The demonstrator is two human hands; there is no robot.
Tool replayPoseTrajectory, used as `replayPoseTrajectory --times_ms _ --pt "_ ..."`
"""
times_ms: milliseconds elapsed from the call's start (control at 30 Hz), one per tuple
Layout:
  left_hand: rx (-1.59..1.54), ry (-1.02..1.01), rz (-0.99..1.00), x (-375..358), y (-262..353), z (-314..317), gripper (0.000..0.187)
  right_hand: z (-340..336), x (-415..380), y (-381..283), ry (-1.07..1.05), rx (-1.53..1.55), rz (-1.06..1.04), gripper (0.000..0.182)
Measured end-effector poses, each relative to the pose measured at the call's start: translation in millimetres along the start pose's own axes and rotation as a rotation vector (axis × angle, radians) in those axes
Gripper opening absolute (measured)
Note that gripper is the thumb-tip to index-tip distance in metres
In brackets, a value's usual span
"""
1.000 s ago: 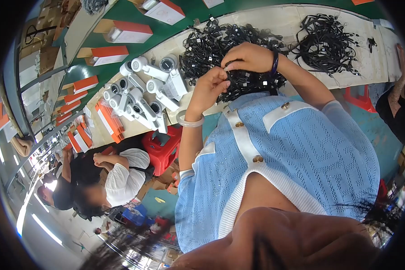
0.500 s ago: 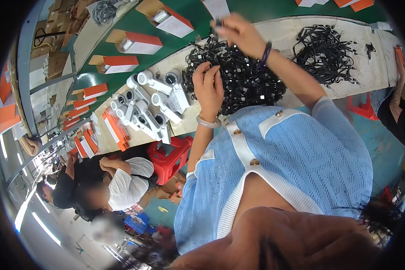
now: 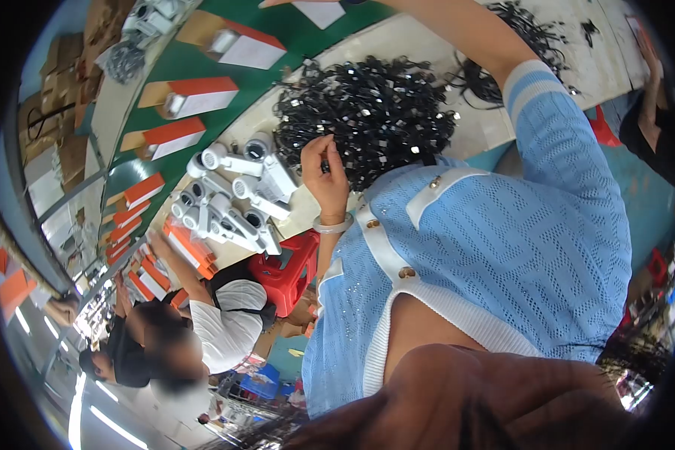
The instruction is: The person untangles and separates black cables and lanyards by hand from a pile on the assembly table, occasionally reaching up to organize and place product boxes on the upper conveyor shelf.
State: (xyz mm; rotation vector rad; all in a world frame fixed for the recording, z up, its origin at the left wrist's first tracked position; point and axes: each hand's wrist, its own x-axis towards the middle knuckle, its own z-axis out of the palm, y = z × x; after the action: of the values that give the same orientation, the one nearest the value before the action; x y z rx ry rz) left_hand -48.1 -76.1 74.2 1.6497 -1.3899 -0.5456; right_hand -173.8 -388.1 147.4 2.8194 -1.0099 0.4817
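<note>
My left hand is at the near left edge of a pile of black cables with small shiny metal plugs. Its fingers are loosely bent, with a gap to the thumb, and nothing shows between them. My right hand is mostly cut off by the top edge of the view, its forearm reaching over the far side of the cables. Only a strip of it shows, near a white box on the green surface; whether it holds anything is hidden.
White handheld devices with round heads lie left of the cables. Open orange-and-white boxes line the green belt. A second cable heap lies at right. A red stool and a co-worker in white are at lower left.
My right hand has left the cable pile and moved up and left, mostly out of view. My left hand has shifted slightly left and down. The camera view has turned.
</note>
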Motion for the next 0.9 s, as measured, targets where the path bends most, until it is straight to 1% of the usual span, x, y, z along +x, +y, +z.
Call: replayPoseTrajectory --times_ms 33,67,167,200,267,300,333,400,500,533,633,667,733,800,833,867,900 --pt "-0.055 -0.029 -0.055 0 -2 4 0.013 1 -1 -2 -0.09 -0.019 -0.012 0.058" --pt "-0.082 -0.064 -0.063 1 -1 9 0.013 2 0 -1 -0.174 -0.04 -0.028 0.058" --pt "0.006 -0.219 0.125 15 6 32 0.014 8 -2 -5 -0.143 -0.052 0.066 0.058" --pt "0.03 -0.335 0.15 25 17 43 0.015 11 -2 -5 -0.146 -0.056 0.072 0.057" --pt "0.045 -0.39 0.459 43 23 85 0.015 15 -1 -5 -0.148 -0.062 0.088 0.055" --pt "0.1 -0.436 0.542 50 27 106 0.014 15 0 -2 -0.144 -0.073 0.096 0.054" --pt "0.201 -0.456 0.563 56 33 127 0.015 14 -1 0 -0.098 -0.066 0.088 0.053" --pt "0.376 -0.401 0.572 66 31 172 0.022 14 -5 3 -0.008 -0.053 0.071 0.051" --pt "0.584 -0.56 0.522 80 22 211 0.029 20 -10 6 0.081 -0.025 0.066 0.046" --pt "0.563 -0.578 0.499 81 18 220 0.03 19 -15 9 0.152 0.034 0.047 0.04" --pt "0.42 -0.562 0.421 85 22 226 0.02 13 -35 18 0.595 0.087 -0.02 0.036" --pt "0.251 -0.552 0.377 88 23 223 0.018 8 -44 21 0.685 0.194 -0.02 0.033" --pt "-0.076 -0.516 0.273 95 22 207 0.013 3 -76 24 0.507 0.479 0.058 0.029" --pt "-0.258 -0.492 0.085 102 34 166 0.01 6 -115 23 0.216 0.788 0.093 0.026" --pt "-0.341 -0.464 -0.002 105 26 148 0.011 20 -136 17 0.109 0.898 0.167 0.038" --pt "-0.444 -0.447 -0.115 110 31 121 0.01 39 -158 7 -0.001 1.002 0.239 0.049" --pt "-0.554 -0.368 -0.159 112 28 102 0.011 53 -178 -3 0.002 1.031 0.188 0.059"
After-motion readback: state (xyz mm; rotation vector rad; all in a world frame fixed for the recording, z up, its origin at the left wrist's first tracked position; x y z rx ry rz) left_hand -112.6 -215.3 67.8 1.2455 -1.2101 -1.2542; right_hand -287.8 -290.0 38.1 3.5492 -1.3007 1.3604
